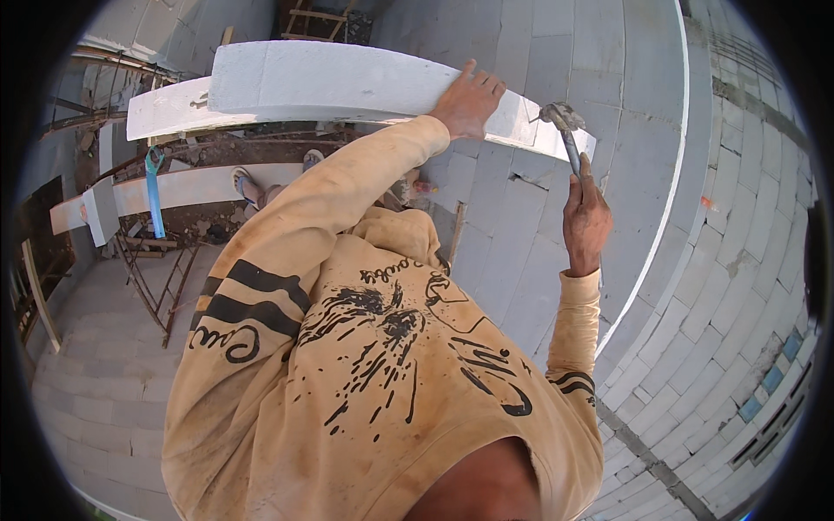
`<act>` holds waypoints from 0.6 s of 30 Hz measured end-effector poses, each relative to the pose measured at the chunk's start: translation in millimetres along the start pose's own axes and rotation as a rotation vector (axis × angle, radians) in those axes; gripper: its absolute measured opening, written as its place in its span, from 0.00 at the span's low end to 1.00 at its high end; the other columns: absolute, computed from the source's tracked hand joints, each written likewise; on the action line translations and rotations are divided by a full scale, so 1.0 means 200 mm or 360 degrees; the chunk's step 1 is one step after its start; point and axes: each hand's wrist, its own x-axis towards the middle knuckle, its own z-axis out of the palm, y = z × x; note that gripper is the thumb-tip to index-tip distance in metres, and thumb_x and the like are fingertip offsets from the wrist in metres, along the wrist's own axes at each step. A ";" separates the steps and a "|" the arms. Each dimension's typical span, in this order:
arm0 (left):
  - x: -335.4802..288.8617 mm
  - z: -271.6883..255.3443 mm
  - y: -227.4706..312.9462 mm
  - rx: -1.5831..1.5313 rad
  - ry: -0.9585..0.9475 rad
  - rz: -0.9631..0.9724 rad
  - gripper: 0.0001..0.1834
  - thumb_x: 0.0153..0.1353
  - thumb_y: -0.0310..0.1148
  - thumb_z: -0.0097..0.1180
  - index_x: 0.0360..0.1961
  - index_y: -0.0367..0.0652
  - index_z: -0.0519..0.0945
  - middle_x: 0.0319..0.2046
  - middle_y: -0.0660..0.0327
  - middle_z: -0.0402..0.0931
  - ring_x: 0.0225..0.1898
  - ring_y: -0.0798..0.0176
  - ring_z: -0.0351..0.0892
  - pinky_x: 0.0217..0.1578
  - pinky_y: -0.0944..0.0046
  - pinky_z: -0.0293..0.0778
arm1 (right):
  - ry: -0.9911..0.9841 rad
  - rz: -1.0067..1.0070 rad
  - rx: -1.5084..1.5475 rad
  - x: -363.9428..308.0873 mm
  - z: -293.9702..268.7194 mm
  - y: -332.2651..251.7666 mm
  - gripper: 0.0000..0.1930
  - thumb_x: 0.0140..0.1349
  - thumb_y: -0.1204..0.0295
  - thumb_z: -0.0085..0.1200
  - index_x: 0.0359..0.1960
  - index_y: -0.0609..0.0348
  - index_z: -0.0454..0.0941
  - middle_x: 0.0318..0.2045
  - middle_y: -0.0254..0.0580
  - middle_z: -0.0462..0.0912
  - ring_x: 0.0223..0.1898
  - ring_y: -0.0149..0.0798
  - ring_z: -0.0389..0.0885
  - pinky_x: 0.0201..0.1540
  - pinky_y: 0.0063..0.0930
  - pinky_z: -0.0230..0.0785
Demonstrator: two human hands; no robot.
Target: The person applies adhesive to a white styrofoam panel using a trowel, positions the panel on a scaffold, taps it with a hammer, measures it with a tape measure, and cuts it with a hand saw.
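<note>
My left hand (467,102) lies flat with fingers spread on the top of a long white building block (330,82), near its right end. My right hand (586,217) is closed around the handle of a hammer (566,130), whose metal head sits just off the block's right end, close to its corner. The block rests on top of a wall of grey-white blocks (521,217) that drops away below me. Both arms are in tan long sleeves with black stripes.
A second white block (165,108) lies behind the first, at the left. Below are my sandalled feet (248,184), a white plank (191,187) with a blue tool (155,195), and rusty metal scaffold frames (165,291). A white line (669,174) curves down the wall at right.
</note>
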 end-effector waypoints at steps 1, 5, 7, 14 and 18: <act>0.01 0.01 -0.02 0.0002 0.0025 -0.0003 0.54 0.43 0.47 0.78 0.70 0.37 0.68 0.60 0.52 0.74 0.67 0.52 0.70 0.76 0.40 0.50 | -0.0093 -0.0020 -0.0074 0.01 0.02 0.00 0.22 0.74 0.68 0.57 0.69 0.50 0.77 0.22 0.34 0.80 0.19 0.28 0.73 0.22 0.30 0.66; -0.01 0.05 0.00 0.0106 0.0037 0.0010 0.53 0.44 0.48 0.77 0.70 0.37 0.68 0.60 0.53 0.75 0.66 0.51 0.71 0.75 0.40 0.51 | 0.0102 -0.0085 0.0074 0.06 -0.05 -0.06 0.23 0.73 0.71 0.57 0.69 0.52 0.76 0.25 0.39 0.82 0.21 0.32 0.75 0.24 0.33 0.71; 0.00 0.04 -0.02 0.0130 -0.0009 -0.0017 0.53 0.44 0.49 0.76 0.70 0.37 0.68 0.60 0.52 0.75 0.66 0.51 0.71 0.75 0.40 0.52 | 0.0309 -0.0069 0.0295 0.06 -0.09 -0.09 0.25 0.73 0.74 0.58 0.70 0.53 0.74 0.29 0.43 0.83 0.22 0.34 0.77 0.26 0.35 0.72; 0.00 0.04 -0.02 0.0097 0.0087 0.0020 0.51 0.44 0.48 0.76 0.69 0.37 0.70 0.60 0.52 0.75 0.66 0.52 0.71 0.76 0.41 0.51 | -0.0136 -0.0096 -0.0208 0.00 0.11 0.08 0.22 0.74 0.73 0.57 0.69 0.54 0.76 0.27 0.42 0.83 0.21 0.26 0.70 0.24 0.28 0.66; -0.01 0.04 -0.02 0.0114 0.0047 0.0004 0.51 0.43 0.47 0.76 0.68 0.37 0.70 0.59 0.53 0.76 0.66 0.52 0.72 0.76 0.42 0.51 | 0.0344 -0.0091 0.0190 0.06 -0.08 -0.01 0.24 0.71 0.73 0.59 0.69 0.51 0.75 0.25 0.41 0.80 0.19 0.35 0.75 0.23 0.33 0.71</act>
